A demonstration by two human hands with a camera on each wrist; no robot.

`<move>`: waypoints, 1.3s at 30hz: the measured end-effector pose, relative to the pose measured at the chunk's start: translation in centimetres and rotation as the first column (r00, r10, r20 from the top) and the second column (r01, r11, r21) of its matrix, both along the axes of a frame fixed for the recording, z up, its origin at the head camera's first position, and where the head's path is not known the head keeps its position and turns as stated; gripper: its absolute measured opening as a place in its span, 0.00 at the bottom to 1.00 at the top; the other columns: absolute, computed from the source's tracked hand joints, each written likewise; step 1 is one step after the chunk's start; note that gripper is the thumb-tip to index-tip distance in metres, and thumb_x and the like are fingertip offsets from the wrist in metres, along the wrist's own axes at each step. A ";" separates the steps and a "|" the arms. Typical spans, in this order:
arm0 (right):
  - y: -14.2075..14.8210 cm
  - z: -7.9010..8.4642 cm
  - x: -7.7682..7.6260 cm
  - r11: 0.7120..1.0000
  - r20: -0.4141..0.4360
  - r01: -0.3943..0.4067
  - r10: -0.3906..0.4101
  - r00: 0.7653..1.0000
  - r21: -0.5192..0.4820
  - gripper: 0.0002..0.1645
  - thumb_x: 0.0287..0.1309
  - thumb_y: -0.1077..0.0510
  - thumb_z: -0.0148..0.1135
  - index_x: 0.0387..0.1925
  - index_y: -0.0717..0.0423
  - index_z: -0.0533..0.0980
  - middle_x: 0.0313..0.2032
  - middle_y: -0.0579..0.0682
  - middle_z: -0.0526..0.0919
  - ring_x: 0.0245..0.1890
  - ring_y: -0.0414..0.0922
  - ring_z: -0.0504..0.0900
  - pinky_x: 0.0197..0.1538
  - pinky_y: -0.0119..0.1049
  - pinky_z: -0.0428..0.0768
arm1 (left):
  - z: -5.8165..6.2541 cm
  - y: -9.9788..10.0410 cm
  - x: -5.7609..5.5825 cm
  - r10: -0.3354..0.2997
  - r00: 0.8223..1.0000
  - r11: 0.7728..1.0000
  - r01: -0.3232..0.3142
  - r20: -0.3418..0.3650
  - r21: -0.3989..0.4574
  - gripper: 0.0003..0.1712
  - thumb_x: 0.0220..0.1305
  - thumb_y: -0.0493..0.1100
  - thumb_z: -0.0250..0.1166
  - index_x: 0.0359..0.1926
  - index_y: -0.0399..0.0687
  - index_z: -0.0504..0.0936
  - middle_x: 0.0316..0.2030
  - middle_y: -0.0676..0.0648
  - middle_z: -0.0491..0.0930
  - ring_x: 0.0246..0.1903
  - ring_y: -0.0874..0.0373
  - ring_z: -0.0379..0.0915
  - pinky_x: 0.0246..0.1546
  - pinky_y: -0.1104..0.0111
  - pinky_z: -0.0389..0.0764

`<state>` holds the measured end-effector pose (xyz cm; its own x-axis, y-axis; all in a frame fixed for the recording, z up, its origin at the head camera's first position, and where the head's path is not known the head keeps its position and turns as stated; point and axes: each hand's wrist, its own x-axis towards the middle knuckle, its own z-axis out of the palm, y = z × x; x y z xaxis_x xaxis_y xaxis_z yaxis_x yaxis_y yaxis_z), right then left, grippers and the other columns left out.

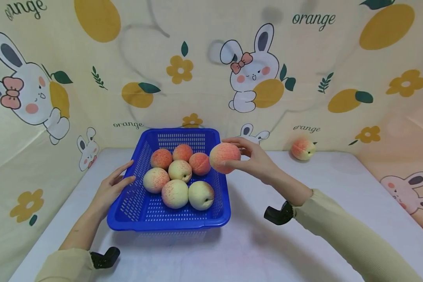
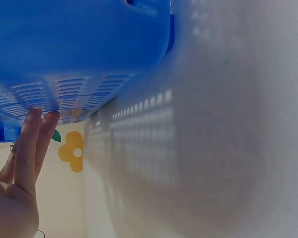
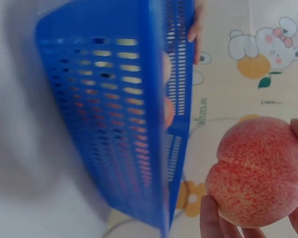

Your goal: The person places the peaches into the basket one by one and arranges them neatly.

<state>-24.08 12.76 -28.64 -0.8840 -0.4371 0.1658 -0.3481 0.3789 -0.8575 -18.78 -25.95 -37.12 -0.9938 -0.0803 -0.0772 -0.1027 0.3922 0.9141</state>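
Note:
My right hand (image 1: 255,158) holds a red-blushed peach (image 1: 225,158) between thumb and fingers at the right rim of the blue basket (image 1: 169,226). Close up in the right wrist view, fingertips curve around this peach (image 3: 258,171), next to the basket's slotted side. Several peaches, some red and some pale yellow, lie in the basket, among them a pale peach (image 1: 175,194) near the front. With straight fingers, my left hand (image 1: 112,188) touches the basket's left side. The left wrist view has those fingers (image 2: 27,153) against its slotted wall.
A single peach (image 1: 302,149) lies at the back right of the white table (image 1: 324,203). Behind the table hangs a cloth (image 1: 204,23) printed with rabbits, oranges and flowers. Each wrist wears a black camera mount, such as the right mount (image 1: 279,214).

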 end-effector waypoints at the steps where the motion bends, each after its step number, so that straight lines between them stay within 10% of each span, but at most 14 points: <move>1: -0.3 0.2 0.0 1.000 0.006 -0.011 0.011 1.000 0.004 0.35 0.51 0.55 0.71 0.62 0.47 0.70 0.55 0.51 0.76 0.54 0.52 0.73 0.46 0.42 0.80 | 0.0 0.0 0.0 -0.001 1.000 1.000 0.001 0.000 -0.001 0.37 0.69 0.58 0.54 0.75 0.63 0.52 0.64 0.31 0.64 0.47 0.51 0.75 0.39 0.63 0.84; 13: -4.1 1.4 -0.9 0.974 0.038 -0.206 0.203 0.978 0.098 0.32 0.51 0.55 0.68 0.61 0.46 0.72 0.58 0.50 0.73 0.55 0.52 0.72 0.49 0.43 0.79 | -0.1 0.0 0.0 0.001 1.000 1.000 -0.001 -0.002 0.000 0.37 0.69 0.57 0.54 0.75 0.63 0.52 0.64 0.31 0.64 0.49 0.49 0.74 0.40 0.63 0.84; 39: -10.5 1.1 -1.1 0.801 0.084 -0.554 0.551 0.830 0.227 0.32 0.50 0.53 0.70 0.59 0.47 0.73 0.54 0.44 0.72 0.55 0.43 0.70 0.56 0.37 0.75 | 0.1 0.0 0.0 0.005 1.000 1.000 -0.005 -0.002 -0.015 0.37 0.69 0.57 0.55 0.74 0.62 0.53 0.64 0.31 0.64 0.51 0.45 0.74 0.41 0.63 0.83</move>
